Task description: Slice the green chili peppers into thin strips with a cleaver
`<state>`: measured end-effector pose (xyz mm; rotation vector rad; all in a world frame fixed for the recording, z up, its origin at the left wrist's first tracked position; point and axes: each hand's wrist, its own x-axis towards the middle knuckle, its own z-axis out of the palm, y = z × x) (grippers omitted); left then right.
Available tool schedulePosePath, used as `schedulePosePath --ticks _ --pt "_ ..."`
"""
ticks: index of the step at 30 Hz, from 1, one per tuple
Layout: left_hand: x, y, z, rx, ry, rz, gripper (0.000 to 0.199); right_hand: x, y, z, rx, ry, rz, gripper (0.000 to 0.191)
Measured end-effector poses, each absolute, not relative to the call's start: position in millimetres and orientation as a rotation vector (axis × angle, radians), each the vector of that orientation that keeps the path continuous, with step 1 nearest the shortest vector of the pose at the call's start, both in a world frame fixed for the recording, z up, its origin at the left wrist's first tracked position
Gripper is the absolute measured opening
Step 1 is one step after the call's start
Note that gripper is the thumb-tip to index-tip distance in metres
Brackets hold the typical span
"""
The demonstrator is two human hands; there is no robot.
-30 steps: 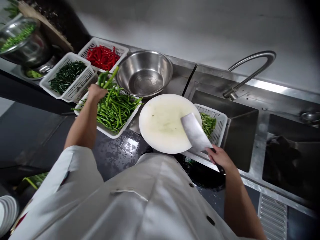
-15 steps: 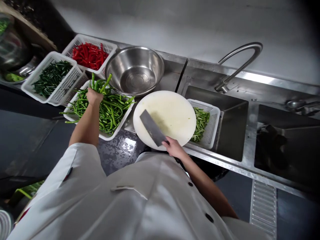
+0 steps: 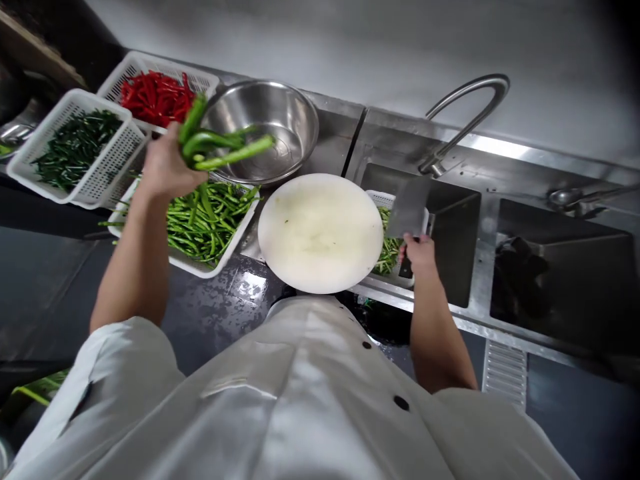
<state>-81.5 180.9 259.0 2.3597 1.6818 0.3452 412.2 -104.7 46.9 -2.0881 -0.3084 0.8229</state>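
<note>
My left hand (image 3: pixel 169 163) is closed around a bunch of long green peppers (image 3: pixel 220 145), raised above a white basket (image 3: pixel 227 261) piled with more of them. My right hand (image 3: pixel 420 252) grips the dark handle of a cleaver (image 3: pixel 409 205), whose blade is held up over the sink side. Under the cleaver sits a white basket (image 3: pixel 384 198) of cut green pieces (image 3: pixel 388 257), partly hidden by the blade and hand. Between my hands lies a round white cutting board (image 3: pixel 320 233) with a few small green specks on it.
A steel basin (image 3: pixel 305 133) stands behind the board. Baskets of red peppers (image 3: pixel 157 97) and dark green peppers (image 3: pixel 75 147) are at the left. A curved faucet (image 3: pixel 493 83) rises over two sinks at the right; a dark object (image 3: pixel 517 273) lies in the far one.
My left hand has lifted the green peppers up out of the basket. The cleaver has moved in my right hand from over the board rightward to above the basket of cut pieces.
</note>
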Motion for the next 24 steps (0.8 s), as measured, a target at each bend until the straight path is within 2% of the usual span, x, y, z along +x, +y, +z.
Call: schedulePosePath --ticks 4,7,11,14,19,24 --pt "27 161 219 2.597 1.334 -0.197 0.074 453 -182 48 -2.221 -0.22 0.59 0.026" --pt "110 148 164 2.665 1.015 -0.325 0.066 461 -247 48 -2.15 -0.148 0.652 0.034" --pt "184 138 110 2.628 1.014 -0.388 0.072 447 -313 42 -2.015 -0.038 0.724 0.045" --pt "198 144 106 2.603 1.135 -0.373 0.078 427 -342 38 -1.998 0.01 0.709 0.048" --pt "167 168 123 2.588 1.361 -0.367 0.08 403 -357 39 -1.976 -0.004 0.718 0.051" --pt "129 161 105 2.548 1.183 -0.501 0.084 398 -330 48 -1.94 -0.133 0.806 0.05"
